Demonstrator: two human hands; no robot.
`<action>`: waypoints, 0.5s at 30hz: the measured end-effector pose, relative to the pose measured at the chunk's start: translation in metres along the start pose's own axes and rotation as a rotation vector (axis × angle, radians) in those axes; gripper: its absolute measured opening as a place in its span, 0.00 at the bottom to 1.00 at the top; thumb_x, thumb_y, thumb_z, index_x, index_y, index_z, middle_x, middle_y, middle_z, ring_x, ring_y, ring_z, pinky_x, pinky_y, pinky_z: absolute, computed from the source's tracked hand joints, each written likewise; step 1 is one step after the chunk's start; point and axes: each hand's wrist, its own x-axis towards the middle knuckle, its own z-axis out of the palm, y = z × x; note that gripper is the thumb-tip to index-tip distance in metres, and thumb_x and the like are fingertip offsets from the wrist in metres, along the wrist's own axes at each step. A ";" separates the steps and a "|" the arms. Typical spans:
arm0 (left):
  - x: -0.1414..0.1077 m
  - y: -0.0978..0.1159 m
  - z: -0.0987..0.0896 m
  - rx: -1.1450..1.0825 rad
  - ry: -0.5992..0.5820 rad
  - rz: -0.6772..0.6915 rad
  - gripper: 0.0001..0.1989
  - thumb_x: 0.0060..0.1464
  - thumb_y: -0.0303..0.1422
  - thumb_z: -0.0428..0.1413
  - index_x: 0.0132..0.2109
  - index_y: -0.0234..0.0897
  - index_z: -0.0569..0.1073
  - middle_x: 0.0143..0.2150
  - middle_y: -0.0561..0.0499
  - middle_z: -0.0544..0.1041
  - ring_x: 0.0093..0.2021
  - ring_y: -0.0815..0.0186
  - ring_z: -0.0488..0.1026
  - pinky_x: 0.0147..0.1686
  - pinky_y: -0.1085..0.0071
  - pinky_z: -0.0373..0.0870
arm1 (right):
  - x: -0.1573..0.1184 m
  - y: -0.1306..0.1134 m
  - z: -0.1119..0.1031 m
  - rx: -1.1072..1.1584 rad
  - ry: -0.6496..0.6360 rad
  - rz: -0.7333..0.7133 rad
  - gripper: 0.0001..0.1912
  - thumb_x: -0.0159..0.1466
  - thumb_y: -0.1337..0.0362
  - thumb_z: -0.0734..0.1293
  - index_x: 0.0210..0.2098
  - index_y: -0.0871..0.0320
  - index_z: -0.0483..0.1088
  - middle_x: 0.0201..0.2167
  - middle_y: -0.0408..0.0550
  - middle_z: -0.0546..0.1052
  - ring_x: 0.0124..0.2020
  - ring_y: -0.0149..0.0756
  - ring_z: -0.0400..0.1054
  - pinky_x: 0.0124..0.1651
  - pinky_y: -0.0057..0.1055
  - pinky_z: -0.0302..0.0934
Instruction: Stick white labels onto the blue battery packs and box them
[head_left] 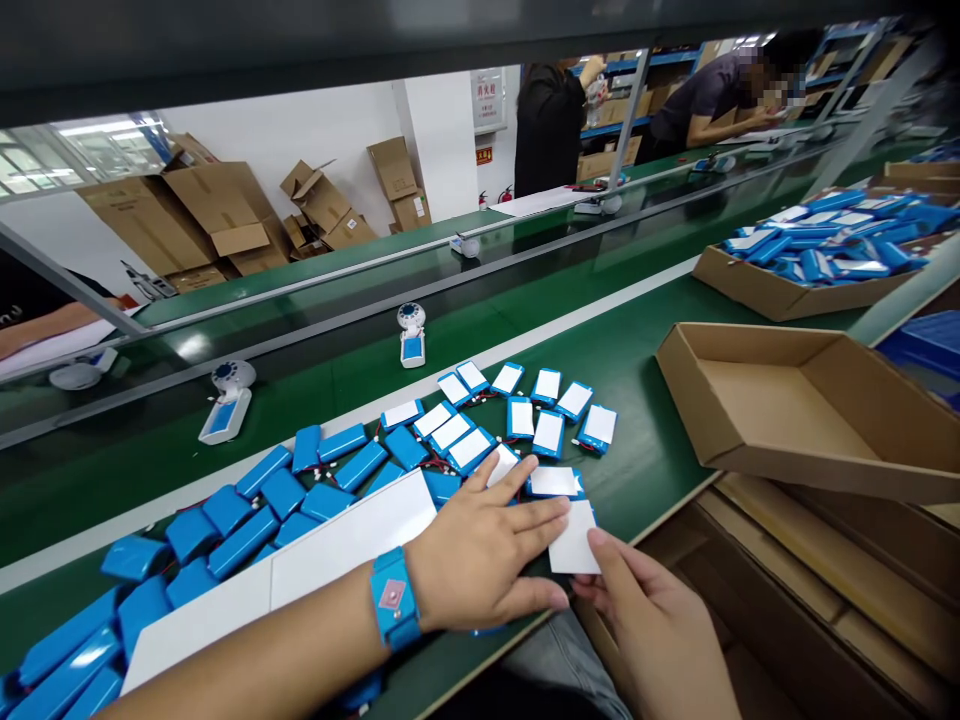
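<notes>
My left hand [487, 555], with a blue wrist strap [394, 597], lies palm down with its fingers stretched out. Its fingertips rest over blue battery packs and reach the left edge of a white square pad [574, 545]. Between thumb and fingers, my right hand [652, 610] pinches that pad at its lower right corner. A blue battery pack shows behind the pad's upper edge, mostly covered. Just beyond lies a battery pack with a white pad on it [553, 482]. Under my left forearm is a long white sheet [345, 540].
Plain blue battery packs [247, 540] spread at left; several with white pads [549, 432] lie ahead. White devices [412, 335] sit on the green conveyor belt [337, 350]. At right are a cardboard tray [795, 400] and a tray of batteries [780, 290]. Co-workers [720, 100] are across the line.
</notes>
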 end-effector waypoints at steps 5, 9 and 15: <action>0.000 -0.003 0.008 0.028 -0.023 0.000 0.34 0.68 0.53 0.44 0.72 0.39 0.54 0.73 0.53 0.56 0.76 0.50 0.36 0.71 0.43 0.23 | -0.010 -0.007 -0.020 -0.539 0.265 -0.539 0.26 0.67 0.44 0.59 0.38 0.55 0.81 0.38 0.47 0.81 0.36 0.41 0.76 0.34 0.33 0.66; 0.001 0.000 0.007 0.014 -0.028 0.013 0.39 0.64 0.55 0.50 0.72 0.36 0.55 0.73 0.50 0.56 0.76 0.49 0.35 0.71 0.44 0.20 | -0.010 -0.020 -0.043 -0.532 0.507 -0.578 0.23 0.69 0.47 0.62 0.51 0.55 0.77 0.46 0.49 0.80 0.46 0.44 0.73 0.44 0.36 0.63; -0.015 -0.006 -0.037 -0.020 0.120 -0.200 0.52 0.54 0.65 0.52 0.72 0.33 0.54 0.74 0.42 0.53 0.75 0.42 0.40 0.71 0.39 0.33 | -0.008 -0.036 -0.014 -0.212 0.172 -0.253 0.22 0.58 0.41 0.69 0.43 0.47 0.81 0.42 0.44 0.82 0.43 0.45 0.76 0.49 0.38 0.69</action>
